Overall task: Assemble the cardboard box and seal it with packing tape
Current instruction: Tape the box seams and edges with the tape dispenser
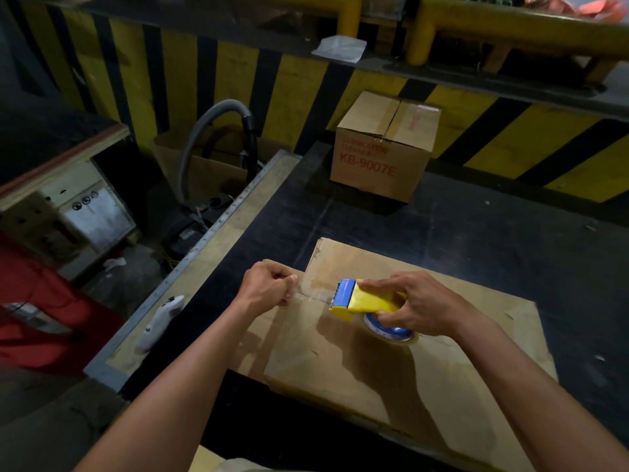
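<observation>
A brown cardboard box (418,366) stands on the dark table in front of me, its top flaps closed. My right hand (418,306) grips a yellow and blue tape dispenser (360,301) with a roll of clear tape, pressed on the box top near its left edge. A short strip of clear tape (315,296) runs from the dispenser's blade to my left hand (269,284), which pinches the strip's free end at the box's left edge.
A taped box (384,148) printed KB-9007E sits at the table's far side. A white utility knife (160,323) lies on the table's pale left border. A grey hose (204,131) and an open carton stand beyond the left edge. Yellow-black striped wall (238,73) behind.
</observation>
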